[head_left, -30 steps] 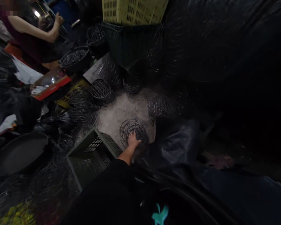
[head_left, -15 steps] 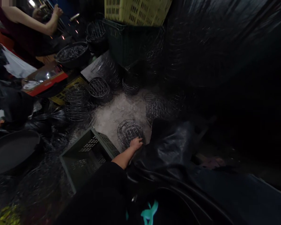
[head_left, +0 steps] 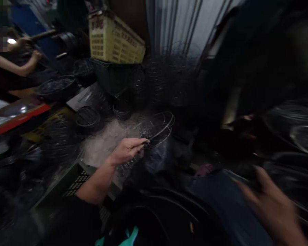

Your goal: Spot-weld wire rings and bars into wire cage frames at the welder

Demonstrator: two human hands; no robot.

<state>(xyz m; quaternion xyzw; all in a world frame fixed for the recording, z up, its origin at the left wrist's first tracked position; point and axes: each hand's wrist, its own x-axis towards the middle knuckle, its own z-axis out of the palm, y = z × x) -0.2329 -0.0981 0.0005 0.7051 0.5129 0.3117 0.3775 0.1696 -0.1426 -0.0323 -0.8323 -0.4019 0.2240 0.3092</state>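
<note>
My left hand (head_left: 128, 149) pinches the rim of a round wire basket (head_left: 166, 131) with thumb and fingers. The basket is lifted and tilted, its rings and thin cross wires showing to the right of the fingers. Below and behind my left hand, more wirework (head_left: 128, 165) sits on the pale floor, partly hidden by the hand. At the lower right my right hand (head_left: 272, 201) is smeared by motion, with thumb and fingers apart and nothing seen between them. It hangs near a dark blue covered surface (head_left: 226, 201), apart from the basket.
A green crate (head_left: 77, 184) stands at the lower left beside my left forearm. Beyond lie a yellow crate (head_left: 118, 41) on a dark bin (head_left: 115, 77), stacked wire baskets (head_left: 87, 116) and a red-edged box (head_left: 20, 118). Another person's hand (head_left: 36, 56) is at the upper left.
My left hand has risen from the floor with a wire basket and moved forward. My right hand has come into view at the lower right. The camera view has turned right.
</note>
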